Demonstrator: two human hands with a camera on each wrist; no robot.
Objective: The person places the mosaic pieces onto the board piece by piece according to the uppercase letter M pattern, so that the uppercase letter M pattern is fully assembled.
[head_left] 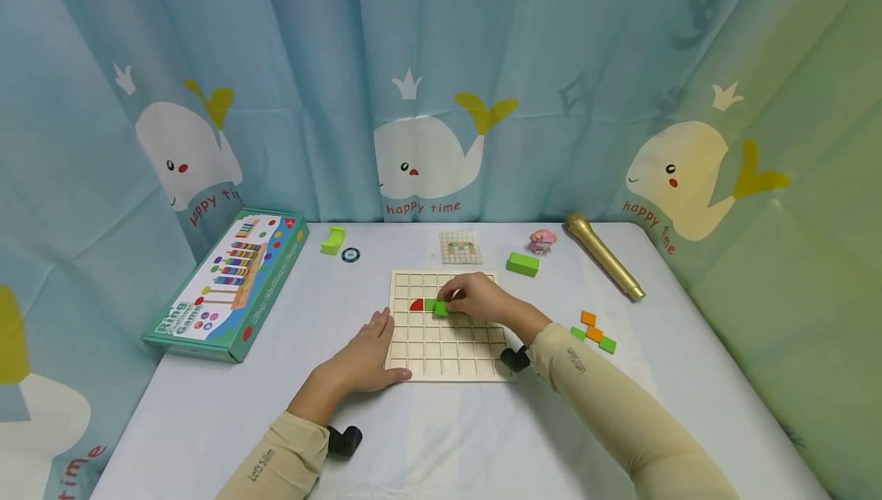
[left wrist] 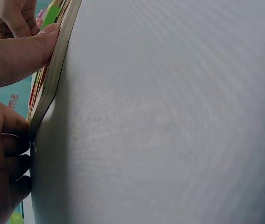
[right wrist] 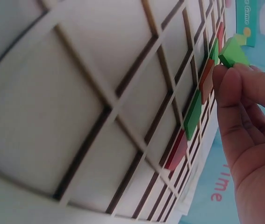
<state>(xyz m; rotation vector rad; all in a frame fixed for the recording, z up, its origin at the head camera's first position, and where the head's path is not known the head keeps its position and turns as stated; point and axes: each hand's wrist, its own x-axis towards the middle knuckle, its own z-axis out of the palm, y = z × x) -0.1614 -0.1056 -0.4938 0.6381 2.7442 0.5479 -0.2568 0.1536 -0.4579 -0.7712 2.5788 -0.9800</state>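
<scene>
Whale-print curtains enclose the desk (head_left: 207,408). At its middle, a green tile (head_left: 441,308) is pinched by the right hand (head_left: 475,297) over the gridded board (head_left: 444,347), whose left edge is steadied by the flat, relaxed left hand (head_left: 368,354). Loose tiles (head_left: 594,333) lie toward the right edge.

A desk (head_left: 207,416) covered in a pale cloth carries a wooden grid board (head_left: 448,354) at its middle. A boxed ring game (head_left: 230,285) lies at the left. Along the far edge sit a green chair-shaped block (head_left: 334,240), a round token (head_left: 351,255), a pattern card (head_left: 460,247), a green block (head_left: 523,263), a pink toy (head_left: 543,240) and a gold microphone (head_left: 604,256). Orange and green tiles (head_left: 593,332) lie right of the board.
</scene>
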